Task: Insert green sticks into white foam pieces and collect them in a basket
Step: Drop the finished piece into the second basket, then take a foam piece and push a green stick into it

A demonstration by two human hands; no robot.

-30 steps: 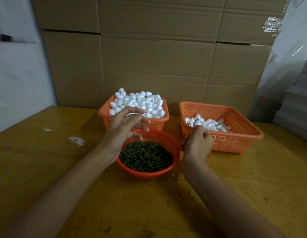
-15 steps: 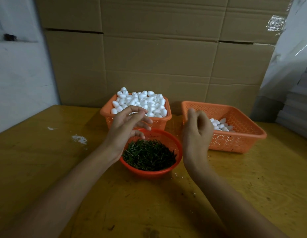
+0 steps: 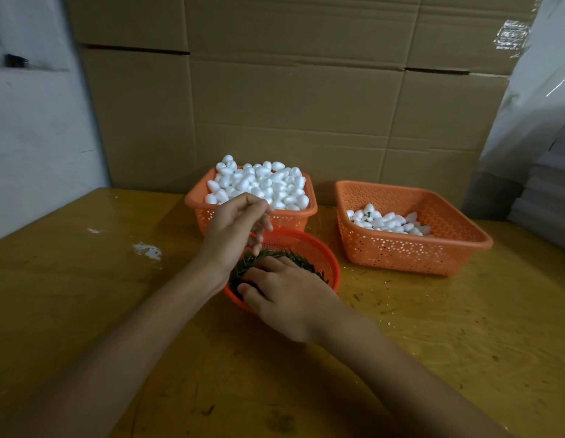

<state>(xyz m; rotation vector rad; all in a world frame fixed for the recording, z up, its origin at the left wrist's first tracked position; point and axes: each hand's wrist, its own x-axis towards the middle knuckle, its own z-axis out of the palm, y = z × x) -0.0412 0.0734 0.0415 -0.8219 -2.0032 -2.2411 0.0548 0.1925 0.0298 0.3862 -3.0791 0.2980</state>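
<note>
A round orange bowl (image 3: 322,251) of green sticks (image 3: 301,260) stands at the table's middle. My right hand (image 3: 287,295) lies in the bowl, with its fingers and thumb spread on the stick pile and the fingertips partly buried. Above the bowl's left rim my left hand (image 3: 235,232) hovers with loosely curled fingers, and nothing shows in it. Behind the bowl stands an orange basket (image 3: 192,203) heaped with white foam pieces (image 3: 259,184). To the right, a wider orange basket (image 3: 401,251) holds several foam pieces with sticks in them (image 3: 387,221).
The yellow wooden table (image 3: 448,343) carries green crumbs near the bowl and a white smear (image 3: 147,250) at the left. Cardboard boxes (image 3: 290,105) form a wall behind the baskets. A grey stack (image 3: 549,197) rises at the far right.
My right hand came back from the right basket, rose, then dropped into the bowl of green sticks. My left hand stayed above the bowl's left rim, its fingers curling a little.
</note>
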